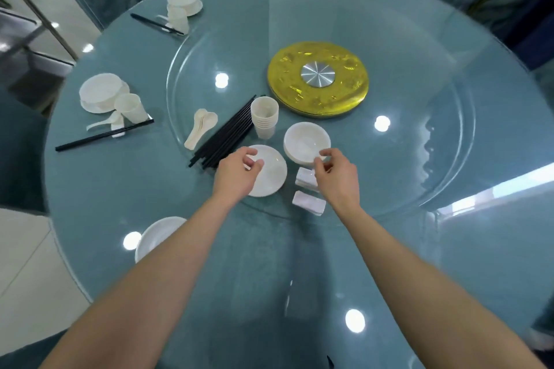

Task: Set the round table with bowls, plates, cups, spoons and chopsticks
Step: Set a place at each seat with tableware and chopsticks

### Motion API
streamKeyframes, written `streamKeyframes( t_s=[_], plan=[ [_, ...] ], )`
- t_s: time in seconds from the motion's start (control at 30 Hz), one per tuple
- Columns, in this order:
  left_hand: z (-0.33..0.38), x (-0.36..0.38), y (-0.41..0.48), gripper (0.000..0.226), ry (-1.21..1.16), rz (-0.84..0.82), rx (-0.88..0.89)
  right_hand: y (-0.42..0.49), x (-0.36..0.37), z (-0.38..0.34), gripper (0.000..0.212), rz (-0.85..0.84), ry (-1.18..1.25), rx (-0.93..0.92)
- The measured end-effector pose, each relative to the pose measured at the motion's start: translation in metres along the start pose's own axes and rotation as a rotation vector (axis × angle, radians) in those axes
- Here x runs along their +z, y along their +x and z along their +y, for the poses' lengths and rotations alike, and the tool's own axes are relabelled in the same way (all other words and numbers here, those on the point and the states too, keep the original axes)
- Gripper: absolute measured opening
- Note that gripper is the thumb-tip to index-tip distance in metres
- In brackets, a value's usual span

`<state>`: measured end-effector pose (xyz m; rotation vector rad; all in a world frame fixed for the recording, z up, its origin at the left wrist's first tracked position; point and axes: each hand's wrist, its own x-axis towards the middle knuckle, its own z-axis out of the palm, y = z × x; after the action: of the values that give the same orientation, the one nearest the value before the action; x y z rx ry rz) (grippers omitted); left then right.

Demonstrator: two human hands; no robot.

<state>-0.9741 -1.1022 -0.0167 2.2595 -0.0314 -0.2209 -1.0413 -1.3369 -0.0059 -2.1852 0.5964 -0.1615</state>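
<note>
On the glass turntable (419,159) lie the supplies. My left hand (236,172) hovers with loosely curled fingers over the left side of a stack of white plates (269,172) and holds nothing. My right hand (334,172) is at the near rim of a stack of white bowls (304,141), thumb and forefinger slightly apart on either side of the rim. Behind my hands are stacked cups (263,120), a bundle of black chopsticks (226,135) and a pile of white spoons (201,127).
A single plate (159,237) sits at the table's near left edge. Place settings stand at the left (103,93) and far left (183,1). White chopstick rests (308,204) lie by my right wrist. A gold hub (317,81) marks the centre. Covered chairs ring the table.
</note>
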Motion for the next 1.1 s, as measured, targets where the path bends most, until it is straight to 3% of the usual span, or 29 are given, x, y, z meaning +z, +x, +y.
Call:
streamKeyframes(
  t_s=[0.1,0.27,0.43,0.63,0.93,1.1],
  plan=[
    [0.021,0.013,0.016,0.036,0.045,-0.035,0.026,0.022,-0.005,0.008,0.040,0.021,-0.036,0.040],
    [0.043,0.038,0.037,0.052,0.079,-0.121,0.013,0.050,-0.002,0.021,0.060,-0.086,-0.122,0.084],
    [0.050,0.052,0.044,0.054,0.076,-0.190,0.002,0.063,0.002,0.026,0.047,-0.149,-0.157,0.050],
    [0.047,0.056,0.038,0.058,0.030,-0.122,-0.003,0.059,0.000,0.022,0.040,-0.082,-0.118,0.010],
    [0.060,0.031,0.021,0.036,-0.090,0.022,0.047,0.044,-0.017,-0.002,0.024,-0.009,-0.051,-0.037],
    [0.047,-0.001,0.000,0.036,-0.132,0.078,0.056,0.018,-0.009,-0.026,0.043,-0.046,-0.025,-0.113]
  ],
)
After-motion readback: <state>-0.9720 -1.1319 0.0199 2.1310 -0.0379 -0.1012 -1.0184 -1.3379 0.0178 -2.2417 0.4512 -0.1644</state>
